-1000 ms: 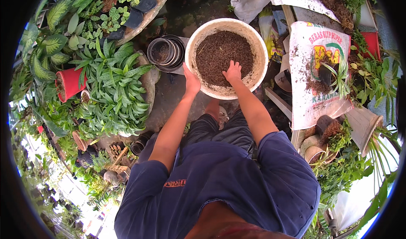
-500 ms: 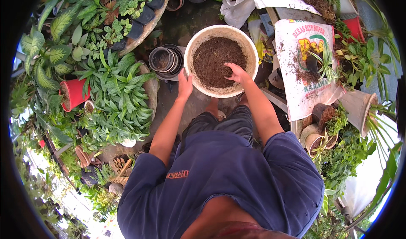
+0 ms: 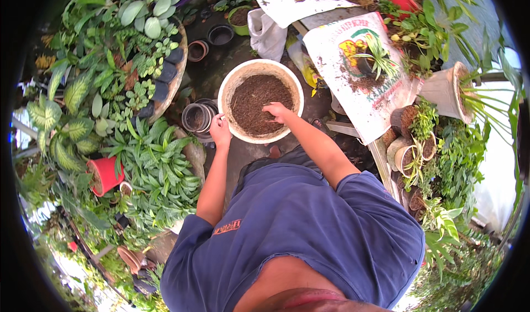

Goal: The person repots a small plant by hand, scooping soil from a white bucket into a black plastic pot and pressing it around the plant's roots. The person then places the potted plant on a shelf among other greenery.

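Note:
A wide off-white tub with a soil-stained inner wall stands in front of me, partly filled with dark brown potting soil. My right hand reaches over the near right rim into the tub. Its fingers point left and touch the soil surface, with nothing visible held in them. At the tub's left rim is my left hand, fingers curled against the edge. Just beside that hand sits a stack of round black and grey nursery pots.
To the right, a printed white sack carries loose soil and a small spider plant. Potted plants crowd the left, including a red pot. A crumpled white bag and small pots lie beyond the tub.
The view has turned and shifted, so the tub appears further left and lower. My left hand's fingers have gone from extended along the tub to curled at its rim. My right hand stays over the soil.

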